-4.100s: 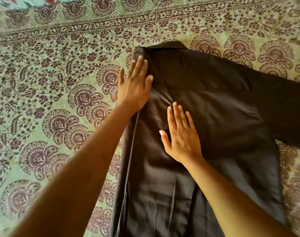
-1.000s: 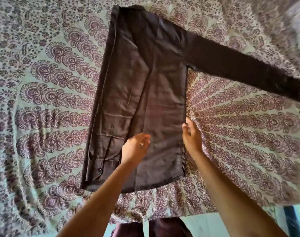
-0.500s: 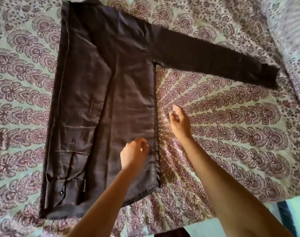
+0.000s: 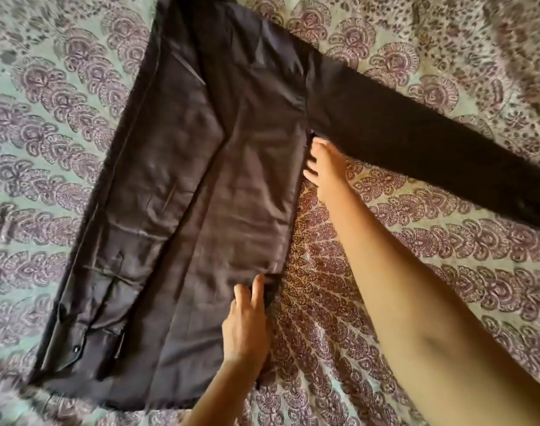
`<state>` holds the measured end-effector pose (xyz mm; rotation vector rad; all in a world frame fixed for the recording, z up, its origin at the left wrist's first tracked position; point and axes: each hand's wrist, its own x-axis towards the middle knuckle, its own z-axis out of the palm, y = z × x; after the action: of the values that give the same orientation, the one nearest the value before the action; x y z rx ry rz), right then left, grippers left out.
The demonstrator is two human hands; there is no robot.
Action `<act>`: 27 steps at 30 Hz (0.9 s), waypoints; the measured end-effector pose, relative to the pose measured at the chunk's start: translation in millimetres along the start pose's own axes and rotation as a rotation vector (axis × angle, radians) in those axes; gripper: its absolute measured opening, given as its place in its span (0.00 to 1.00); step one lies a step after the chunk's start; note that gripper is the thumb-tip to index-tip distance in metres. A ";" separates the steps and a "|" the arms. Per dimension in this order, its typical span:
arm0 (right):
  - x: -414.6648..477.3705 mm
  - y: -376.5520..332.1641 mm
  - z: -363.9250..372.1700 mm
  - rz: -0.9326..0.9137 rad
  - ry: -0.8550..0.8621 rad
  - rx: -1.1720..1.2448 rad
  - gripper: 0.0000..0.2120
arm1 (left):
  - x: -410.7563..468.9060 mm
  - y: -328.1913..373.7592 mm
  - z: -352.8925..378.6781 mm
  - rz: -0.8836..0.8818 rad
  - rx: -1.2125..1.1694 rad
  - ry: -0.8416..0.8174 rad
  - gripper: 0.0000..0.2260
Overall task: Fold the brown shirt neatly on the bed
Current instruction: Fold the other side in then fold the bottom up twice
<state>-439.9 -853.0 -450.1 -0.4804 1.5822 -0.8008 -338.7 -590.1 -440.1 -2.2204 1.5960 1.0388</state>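
The brown shirt (image 4: 207, 186) lies flat on the bed, collar at the top. Its left side is folded inward, with that sleeve running down to a buttoned cuff (image 4: 78, 342). The other sleeve (image 4: 416, 149) stretches out to the right across the bedspread. My left hand (image 4: 247, 321) rests on the shirt's right side edge near the hem, fingers straight, thumb hidden by the edge. My right hand (image 4: 322, 167) sits at the same side seam just below the armpit. Its fingers are spread and its fingertips touch the fabric.
A green bedspread (image 4: 416, 287) with purple paisley print covers the whole bed. Bare bedspread lies to the right of the shirt body, below the outstretched sleeve, and to its left.
The view has moved closer. My right hand went up from the bedspread to the seam under the armpit. My left hand uncurled and slid to the shirt's right edge.
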 end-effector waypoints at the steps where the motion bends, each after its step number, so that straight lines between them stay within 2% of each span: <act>1: 3.2 -4.8 4.8 0.019 -0.017 -0.011 0.13 | 1.4 -3.3 -0.8 -0.009 -0.053 0.014 0.34; 4: 13.6 -13.5 16.1 0.045 0.028 -0.009 0.04 | -0.2 -16.5 -8.7 0.009 -0.302 0.035 0.28; 9: 15.1 -10.1 44.8 -0.414 0.192 -0.431 0.20 | -17.1 -46.9 -24.9 0.199 -0.501 0.147 0.17; 11: 3.5 -8.1 65.7 -0.571 0.166 -0.620 0.22 | -21.8 -61.6 -29.1 0.242 -0.521 0.240 0.17; 14: -17.7 -13.8 103.1 -0.704 0.056 -0.809 0.24 | -24.8 -89.2 -31.5 0.137 -0.563 0.383 0.21; 16: -31.5 -13.9 132.5 -0.665 -0.038 -0.915 0.27 | -27.8 -108.0 -34.8 0.016 -0.574 0.421 0.21; 18: -39.0 -8.5 156.8 -0.521 -0.156 -0.980 0.31 | -24.9 -126.3 -37.3 -0.088 -0.570 0.412 0.16; 21: -40.8 10.0 171.7 -0.360 -0.233 -1.048 0.33 | -15.3 -153.1 -37.3 -0.092 -0.547 0.259 0.20; 24: -37.8 31.2 165.9 -0.379 -0.231 -1.033 0.31 | -11.2 -168.0 -38.3 -0.038 -0.505 0.152 0.19; 27: -42.5 49.9 156.1 -0.508 -0.257 -1.056 0.27 | -12.9 -179.0 -38.9 -0.015 -0.541 0.126 0.16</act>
<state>-273.4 -824.0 -460.8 -1.7186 1.5546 -0.1672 -164.4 -532.2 -442.8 -2.6763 1.4689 1.4963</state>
